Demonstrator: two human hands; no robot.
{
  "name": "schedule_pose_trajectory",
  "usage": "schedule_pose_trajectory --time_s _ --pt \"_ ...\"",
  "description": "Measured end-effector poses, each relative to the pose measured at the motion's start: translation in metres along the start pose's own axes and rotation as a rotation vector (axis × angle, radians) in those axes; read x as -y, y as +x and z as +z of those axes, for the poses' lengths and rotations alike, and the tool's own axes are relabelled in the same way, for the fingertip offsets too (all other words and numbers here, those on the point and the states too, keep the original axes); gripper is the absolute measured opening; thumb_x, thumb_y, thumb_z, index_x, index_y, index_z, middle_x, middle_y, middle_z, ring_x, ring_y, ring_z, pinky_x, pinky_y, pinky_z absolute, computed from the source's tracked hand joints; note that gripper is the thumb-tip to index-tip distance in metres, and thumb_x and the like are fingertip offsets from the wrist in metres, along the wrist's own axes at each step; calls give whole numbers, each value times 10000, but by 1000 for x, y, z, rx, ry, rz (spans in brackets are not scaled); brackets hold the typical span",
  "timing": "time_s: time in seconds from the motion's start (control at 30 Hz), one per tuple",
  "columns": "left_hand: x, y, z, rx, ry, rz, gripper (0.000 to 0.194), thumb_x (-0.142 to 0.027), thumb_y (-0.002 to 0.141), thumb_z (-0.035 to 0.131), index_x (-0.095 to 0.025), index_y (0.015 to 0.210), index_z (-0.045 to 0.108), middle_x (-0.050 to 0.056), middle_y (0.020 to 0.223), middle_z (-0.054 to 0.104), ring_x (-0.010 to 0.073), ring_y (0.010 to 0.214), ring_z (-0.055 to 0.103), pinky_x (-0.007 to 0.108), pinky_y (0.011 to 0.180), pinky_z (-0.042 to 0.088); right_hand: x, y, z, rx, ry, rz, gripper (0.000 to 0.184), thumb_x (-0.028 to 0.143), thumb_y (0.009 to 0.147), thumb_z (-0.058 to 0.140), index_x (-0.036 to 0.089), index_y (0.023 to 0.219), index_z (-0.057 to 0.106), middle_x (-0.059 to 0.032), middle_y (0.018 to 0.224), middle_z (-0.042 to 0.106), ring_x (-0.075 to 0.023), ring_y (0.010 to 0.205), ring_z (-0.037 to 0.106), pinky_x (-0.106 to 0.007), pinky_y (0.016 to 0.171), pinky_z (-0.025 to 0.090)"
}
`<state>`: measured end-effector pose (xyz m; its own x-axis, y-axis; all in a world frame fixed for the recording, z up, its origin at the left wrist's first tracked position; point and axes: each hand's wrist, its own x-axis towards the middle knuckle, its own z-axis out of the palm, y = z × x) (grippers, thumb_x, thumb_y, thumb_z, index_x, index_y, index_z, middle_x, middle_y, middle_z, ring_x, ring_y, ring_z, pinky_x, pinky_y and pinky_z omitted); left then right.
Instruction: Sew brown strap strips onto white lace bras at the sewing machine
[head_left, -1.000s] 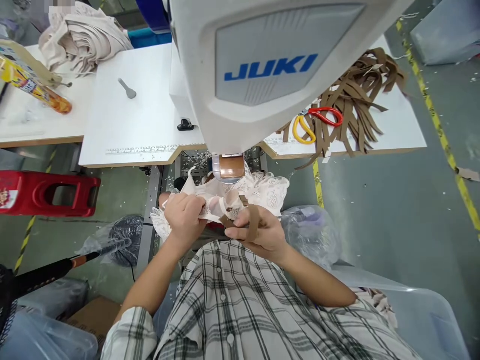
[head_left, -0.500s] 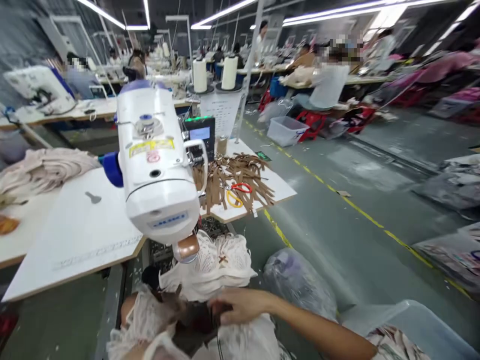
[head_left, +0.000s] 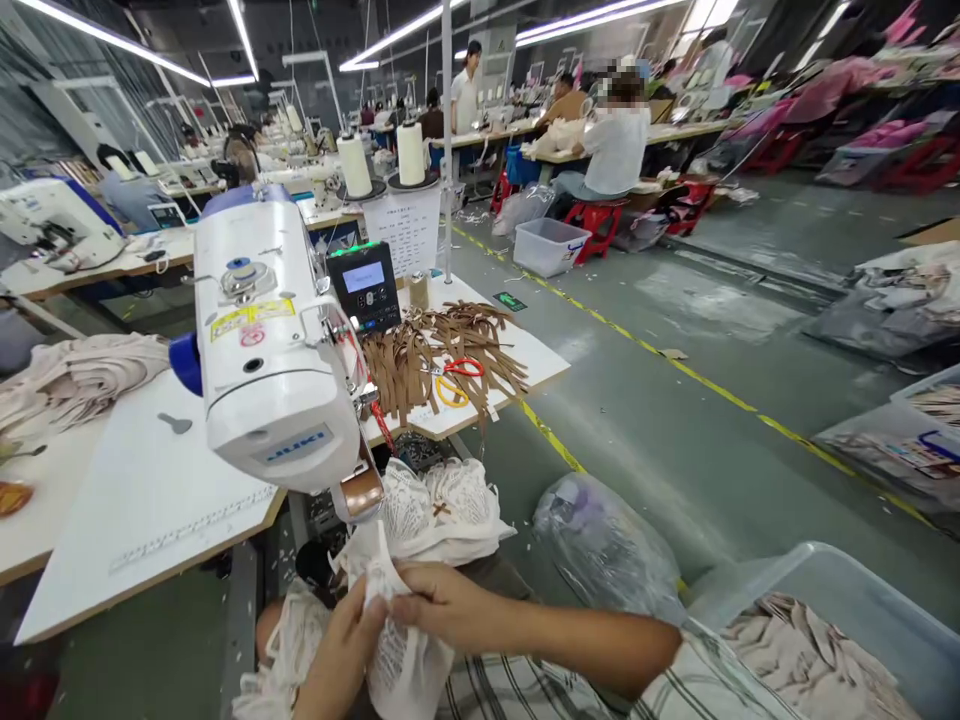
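Observation:
A white lace bra [head_left: 409, 668] is held up in front of my lap between both hands. My left hand [head_left: 341, 645] is closed on its left side, thumb and fingers pinching the fabric. From the right, my right hand [head_left: 442, 605] grips its upper part, fingertips close to the left thumb. Just beyond my hands, another white lace bra [head_left: 457, 530] with a small brown bow lies below the sewing machine head [head_left: 274, 420]. More white lace pieces [head_left: 281, 650] rest on my lap at the left.
Brown straps [head_left: 397, 375] and red-and-yellow-handled scissors [head_left: 454, 385] lie on the white table [head_left: 180, 500]. Folded beige fabric [head_left: 90, 375] is at left. On the floor at right stand a plastic-wrapped bundle [head_left: 600, 540] and a clear bin [head_left: 810, 570] of fabric pieces. Co-workers sit farther back.
My right hand has moved left and down to meet my left hand. A white lace bra is now raised between them. The head view has shifted to the right.

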<state>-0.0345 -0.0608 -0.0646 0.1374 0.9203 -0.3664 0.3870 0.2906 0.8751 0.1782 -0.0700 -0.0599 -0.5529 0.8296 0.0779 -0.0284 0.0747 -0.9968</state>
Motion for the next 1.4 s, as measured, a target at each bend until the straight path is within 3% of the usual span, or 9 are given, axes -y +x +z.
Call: schedule_pose_trajectory --time_s 0.13,0.3,0.47,0.6,0.77,0.9,1.03,1.13,1.4 --pt "-3 -1 32 236 -539 -226 558 -563 670 816 -137 1016 720 95 817 746 271 795 698 320 702 530 -3 6 -50 245 -304 42 439 536 957 487 159 802 651 -6 763 608 -125 724 546 -245 686 420" --pt "-11 2 39 342 -725 -296 455 -449 677 873 -122 959 729 46 734 700 132 618 602 221 622 448 -9 77 -166 -430 -818 284 278 433 961 522 203 936 676 -51 966 708 -179 878 619 -279 745 422" --pt "-23 5 50 350 -705 -246 408 -474 764 810 -133 978 744 50 770 704 127 668 597 213 650 433 -26 181 -243 -715 -865 434 312 442 972 493 161 1056 600 -134 1120 666 -232 942 616 -326 793 456" --pt "-32 2 47 215 -675 -231 453 -520 781 774 -179 1077 733 78 926 740 209 831 665 277 752 486 -40 223 -266 -854 -847 535 344 463 976 469 158 1092 579 -159 1141 649 -267 993 617 -365 846 474" --pt "-34 -1 37 95 -683 -231 425 -538 773 770 -192 1015 723 46 854 718 187 766 648 277 748 480 -45 225 -292 -999 -875 568 429 409 997 404 113 1293 495 -226 1354 541 -312 1194 551 -410 965 437" --pt "-31 0 31 125 -655 -197 389 -513 745 805 -163 853 675 -1 683 620 111 595 528 213 607 400 -45 214 -310 -921 -885 576 309 346 994 423 152 1121 627 -170 1211 655 -270 1108 607 -362 928 456" --pt "-34 1 28 95 -631 -211 389 -518 734 811 -173 809 646 -37 600 551 81 521 438 189 546 323 -45 209 -317 -909 -928 563 428 431 1035 312 171 1269 559 -149 1311 612 -240 1163 588 -339 951 459" --pt "-39 1 28 85 -610 -209 413 -547 705 818 -178 805 661 -27 605 574 102 536 481 200 566 365 -43 212 -319 -893 -964 610 493 503 980 482 112 1266 575 -199 1332 579 -291 1224 559 -409 1016 447" --pt "-45 7 29 58 -531 -189 505 -660 615 821 -197 788 719 38 644 643 220 671 638 313 680 511 -24 228 -333 -761 -938 756 381 388 952 614 155 1253 594 -102 1256 623 -224 1091 637 -445 923 560"
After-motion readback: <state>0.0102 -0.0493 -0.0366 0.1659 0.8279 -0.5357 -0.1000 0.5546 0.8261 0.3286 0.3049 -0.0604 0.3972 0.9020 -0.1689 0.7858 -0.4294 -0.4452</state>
